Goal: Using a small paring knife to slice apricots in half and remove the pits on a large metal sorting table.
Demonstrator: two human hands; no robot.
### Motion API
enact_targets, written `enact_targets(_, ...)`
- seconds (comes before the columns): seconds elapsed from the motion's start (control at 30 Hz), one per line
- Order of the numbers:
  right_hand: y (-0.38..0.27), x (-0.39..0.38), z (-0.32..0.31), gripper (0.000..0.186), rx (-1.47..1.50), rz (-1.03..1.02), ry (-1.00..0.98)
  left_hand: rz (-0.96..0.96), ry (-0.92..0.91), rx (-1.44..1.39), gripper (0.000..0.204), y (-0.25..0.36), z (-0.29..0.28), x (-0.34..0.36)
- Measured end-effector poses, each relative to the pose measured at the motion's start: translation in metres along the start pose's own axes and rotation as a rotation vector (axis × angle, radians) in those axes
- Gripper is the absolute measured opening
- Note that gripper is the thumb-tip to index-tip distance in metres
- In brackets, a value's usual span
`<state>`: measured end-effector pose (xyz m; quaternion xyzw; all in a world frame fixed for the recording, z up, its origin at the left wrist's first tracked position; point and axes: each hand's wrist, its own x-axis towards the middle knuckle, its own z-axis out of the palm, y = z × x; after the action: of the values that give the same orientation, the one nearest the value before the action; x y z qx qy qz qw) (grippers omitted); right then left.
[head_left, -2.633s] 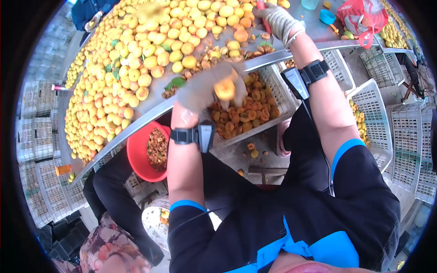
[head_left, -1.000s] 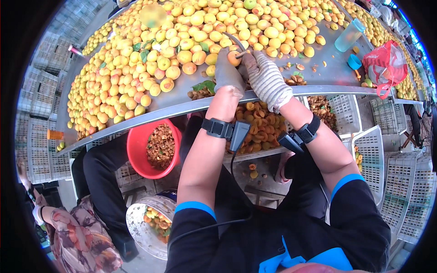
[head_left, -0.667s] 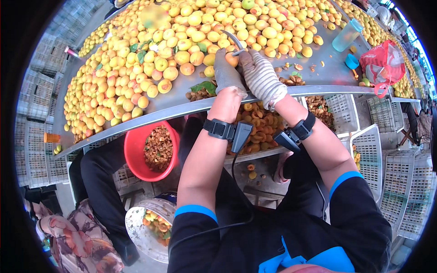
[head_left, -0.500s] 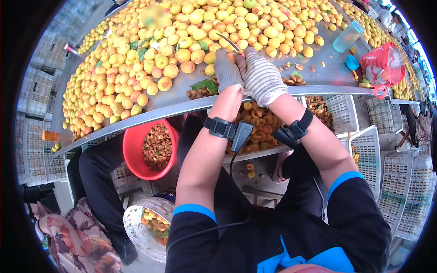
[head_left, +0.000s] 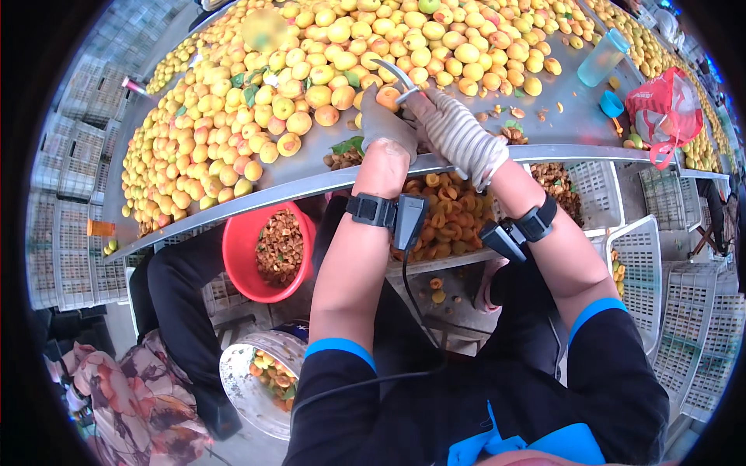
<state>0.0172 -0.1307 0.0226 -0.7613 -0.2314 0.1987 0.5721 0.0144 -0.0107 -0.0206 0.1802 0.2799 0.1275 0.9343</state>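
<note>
Both my hands are gloved and held close together above the near edge of the metal table (head_left: 303, 186). My left hand (head_left: 385, 128) has its fingers closed around a yellow-orange apricot (head_left: 388, 99). In my right hand (head_left: 458, 132), which wears a striped knit glove, is a small knife with a curved blade (head_left: 393, 71). The blade points up and to the left, just beyond the apricot. A large heap of apricots (head_left: 338, 33) covers the table in front of me. Apricot pits (head_left: 342, 160) lie beside my left hand, partly under a green leaf.
Below the table edge stands a crate of halved apricots (head_left: 454, 221). To its left are a red bucket (head_left: 235, 252) with pits and a tilted white bucket (head_left: 237, 380). A blue bottle (head_left: 602, 58), a blue cup (head_left: 611, 103) and a red plastic bag (head_left: 660, 101) are at right.
My right hand has drawn slightly back and right, tilting, so more of the knife shows. My left hand has turned, bringing the apricot into clearer view.
</note>
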Motion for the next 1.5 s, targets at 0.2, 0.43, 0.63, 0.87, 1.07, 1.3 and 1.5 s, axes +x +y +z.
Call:
enact_targets(0.2,0.002,-0.011,-0.004,0.045,-0.619,-0.051,0.040,0.099,-0.045,0.098,0.065,-0.009,0.009,-0.013)
enact_targets(0.43,-0.006,-0.010,0.010,0.040,-0.649,-0.020,0.162,0.204,-0.137,0.177,0.068,-0.010,0.014,-0.014)
enact_targets(0.63,-0.009,-0.008,0.015,0.039,-0.650,0.022,0.115,0.260,-0.112,0.155,0.065,-0.006,0.002,0.003)
enact_targets(0.87,-0.008,-0.015,0.015,0.041,-0.711,-0.003,0.108,0.191,-0.085,0.120,0.065,-0.001,0.007,-0.010)
enact_targets(1.07,-0.012,0.005,-0.007,0.040,-0.708,0.060,0.106,0.139,-0.240,0.287,0.066,-0.013,0.015,-0.026)
enact_targets(1.3,-0.008,-0.012,-0.009,0.036,-0.712,0.009,0.138,0.356,-0.139,0.499,0.036,-0.012,0.013,-0.009)
enact_targets(1.5,-0.013,-0.016,0.000,0.035,-0.728,0.014,0.089,0.143,-0.015,0.539,0.049,-0.011,0.004,-0.003)
